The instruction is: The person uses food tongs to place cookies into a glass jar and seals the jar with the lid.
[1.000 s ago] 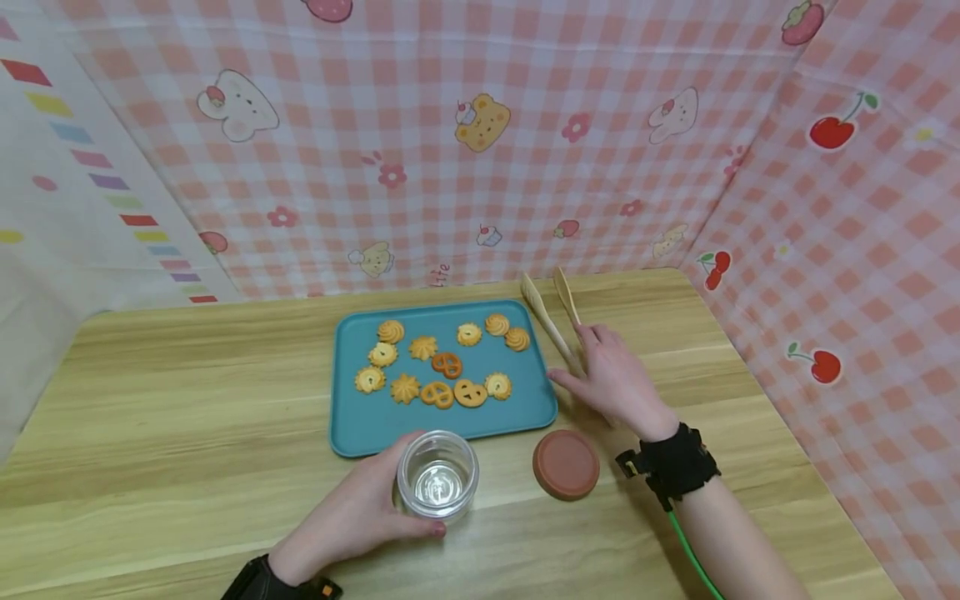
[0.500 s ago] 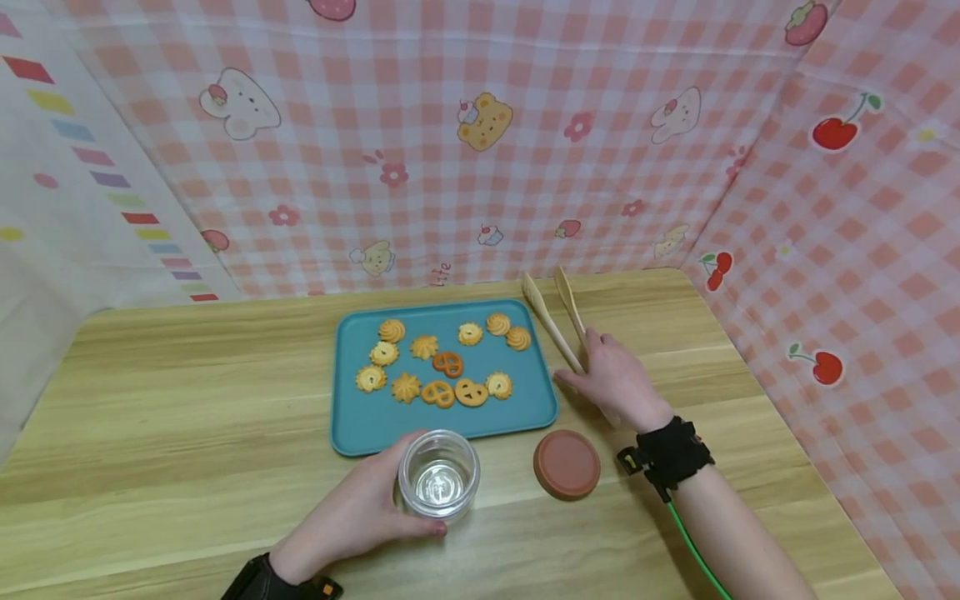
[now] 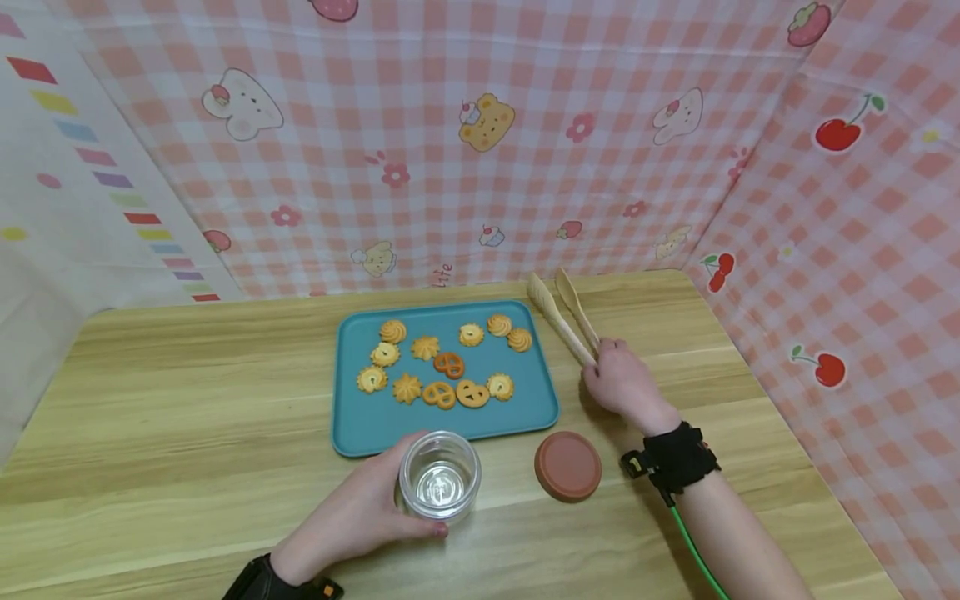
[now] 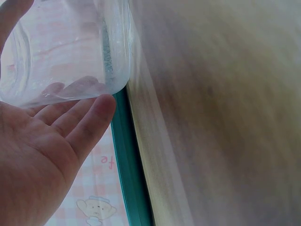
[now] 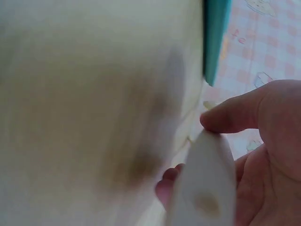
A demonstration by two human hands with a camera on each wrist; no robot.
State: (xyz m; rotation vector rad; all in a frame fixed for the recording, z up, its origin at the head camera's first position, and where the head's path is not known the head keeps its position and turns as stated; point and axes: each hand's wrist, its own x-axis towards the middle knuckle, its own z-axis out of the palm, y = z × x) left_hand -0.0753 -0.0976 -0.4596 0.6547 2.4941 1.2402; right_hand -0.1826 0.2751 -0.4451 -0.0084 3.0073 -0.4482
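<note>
My left hand [image 3: 367, 508] holds a clear, wide-mouthed jar [image 3: 441, 479] at the front edge of the tray, thumb on the near side and fingers on the far side. Nothing shows inside the jar. In the left wrist view, fingertips appear through the jar wall [image 4: 70, 52]. My right hand [image 3: 626, 385] grips wooden tongs [image 3: 561, 322] to the right of the tray, their two arms spread and pointing to the back wall. The right wrist view has the pale rear end of the tongs [image 5: 204, 183] between thumb and fingers.
A blue tray [image 3: 517, 421] bears several cookies [image 3: 407, 388] and pretzel-shaped biscuits [image 3: 438, 395]. A reddish-brown round lid [image 3: 567, 467] lies between the jar and my right forearm. Checked cloth walls [image 3: 420, 192] border the wooden table [image 3: 187, 417] at the back and right.
My right hand has curled its fingers round the tongs, and their tips have shifted slightly right, away from the tray. My left hand and the jar stay put.
</note>
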